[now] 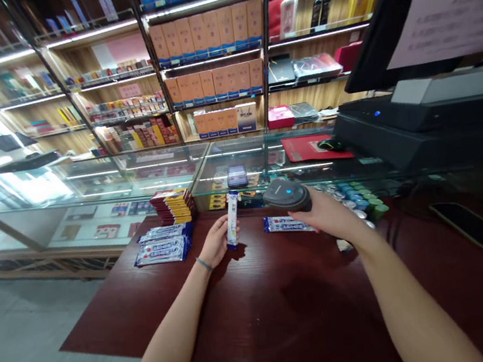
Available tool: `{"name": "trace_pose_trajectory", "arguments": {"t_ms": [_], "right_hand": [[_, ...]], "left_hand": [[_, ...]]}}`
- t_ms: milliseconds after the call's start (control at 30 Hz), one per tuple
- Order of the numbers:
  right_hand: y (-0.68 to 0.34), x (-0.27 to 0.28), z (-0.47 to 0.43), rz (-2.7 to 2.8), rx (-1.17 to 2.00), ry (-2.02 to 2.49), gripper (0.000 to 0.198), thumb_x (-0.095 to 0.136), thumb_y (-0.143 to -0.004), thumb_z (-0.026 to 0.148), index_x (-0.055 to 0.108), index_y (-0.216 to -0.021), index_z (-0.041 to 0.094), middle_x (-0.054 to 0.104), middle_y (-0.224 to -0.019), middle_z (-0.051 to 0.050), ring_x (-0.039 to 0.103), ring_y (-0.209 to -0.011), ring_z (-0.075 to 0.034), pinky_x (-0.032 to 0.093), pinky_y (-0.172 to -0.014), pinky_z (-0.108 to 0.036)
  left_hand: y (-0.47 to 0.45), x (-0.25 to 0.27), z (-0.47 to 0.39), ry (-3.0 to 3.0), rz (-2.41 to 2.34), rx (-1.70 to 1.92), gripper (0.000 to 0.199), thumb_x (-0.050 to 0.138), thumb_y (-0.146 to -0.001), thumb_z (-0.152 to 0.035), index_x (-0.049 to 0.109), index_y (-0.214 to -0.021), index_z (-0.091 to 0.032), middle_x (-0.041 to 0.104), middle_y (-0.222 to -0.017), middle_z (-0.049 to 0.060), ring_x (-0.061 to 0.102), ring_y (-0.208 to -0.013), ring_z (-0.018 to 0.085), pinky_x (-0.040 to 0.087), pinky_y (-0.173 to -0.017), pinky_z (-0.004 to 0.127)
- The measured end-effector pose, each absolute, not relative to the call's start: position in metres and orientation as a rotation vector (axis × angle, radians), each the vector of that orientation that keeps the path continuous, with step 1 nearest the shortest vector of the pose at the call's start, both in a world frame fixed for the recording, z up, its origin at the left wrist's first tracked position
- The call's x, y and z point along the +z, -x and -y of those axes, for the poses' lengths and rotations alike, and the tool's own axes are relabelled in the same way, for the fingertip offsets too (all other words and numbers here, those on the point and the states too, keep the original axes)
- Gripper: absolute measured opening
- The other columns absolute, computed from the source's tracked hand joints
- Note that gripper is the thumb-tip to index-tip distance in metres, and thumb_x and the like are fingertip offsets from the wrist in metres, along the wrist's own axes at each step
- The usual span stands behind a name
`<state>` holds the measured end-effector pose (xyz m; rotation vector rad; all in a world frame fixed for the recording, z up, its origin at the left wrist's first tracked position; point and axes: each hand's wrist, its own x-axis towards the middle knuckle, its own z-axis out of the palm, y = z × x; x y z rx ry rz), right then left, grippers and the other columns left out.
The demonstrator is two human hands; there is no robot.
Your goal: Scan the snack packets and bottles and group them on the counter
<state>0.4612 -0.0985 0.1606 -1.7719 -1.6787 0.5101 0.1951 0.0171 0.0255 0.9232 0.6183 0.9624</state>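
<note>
My left hand (217, 241) grips a slim white and blue snack packet (232, 219), held upright just above the table. My right hand (323, 212) is wrapped round a dark grey barcode scanner (287, 194), whose head points left toward that packet. Below the scanner lies another blue and silver packet (287, 223), partly hidden by my right hand. Left of my left hand, several similar packets (164, 249) lie in a loose pile on the dark red wooden table (260, 300).
A stack of red and yellow packets (173, 206) stands behind the left pile. Small cylindrical items (366, 201) crowd the right, near a smartphone (478, 226). A glass display counter (200, 151) borders the table's far side, carrying a red mat (301, 150) and a monitor (378, 31).
</note>
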Motion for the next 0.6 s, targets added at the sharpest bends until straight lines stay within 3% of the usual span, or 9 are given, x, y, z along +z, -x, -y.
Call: {"name": "trace_pose_trajectory", "arguments": {"t_ms": [133,267,433,600], "right_hand": [[-0.436,0.150,0.092,1.792,0.450,1.805,0.054,0.070,-0.077,0.034,0.054,-0.128,0.028,0.074,-0.085,-0.003,0.069,-0.072,-0.025,0.044,-0.061,-0.029],[-0.418,0.146,0.090,1.859,0.439,1.858,0.046,0.072,-0.074,0.032,0.058,-0.118,0.026,0.076,-0.094,-0.005,0.071,-0.089,-0.030,0.046,-0.070,-0.030],[-0.410,0.144,0.089,1.884,0.417,1.895,0.046,0.071,-0.073,0.031,0.060,-0.118,0.023,0.076,-0.101,-0.009,0.070,-0.098,-0.034,0.047,-0.075,-0.033],[-0.411,0.145,0.090,1.833,0.438,1.826,0.043,0.072,-0.072,0.028,0.060,-0.114,0.026,0.076,-0.094,-0.005,0.071,-0.092,-0.030,0.047,-0.071,-0.030]], "left_hand": [[-0.190,0.024,-0.022,-0.850,-0.577,1.013,0.034,0.072,-0.086,-0.029,0.059,-0.116,-0.018,0.070,-0.110,0.009,0.070,-0.089,0.016,0.058,-0.072,0.026],[-0.189,0.023,-0.023,-0.839,-0.585,1.016,0.037,0.071,-0.087,-0.028,0.057,-0.120,-0.018,0.069,-0.116,0.011,0.070,-0.093,0.017,0.058,-0.075,0.028],[-0.189,0.021,-0.025,-0.843,-0.578,1.020,0.037,0.071,-0.087,-0.028,0.056,-0.120,-0.018,0.070,-0.115,0.011,0.070,-0.092,0.018,0.057,-0.075,0.028],[-0.189,0.020,-0.024,-0.819,-0.558,1.025,0.037,0.073,-0.086,-0.032,0.056,-0.116,-0.019,0.070,-0.111,0.010,0.070,-0.089,0.018,0.056,-0.072,0.027]]}}
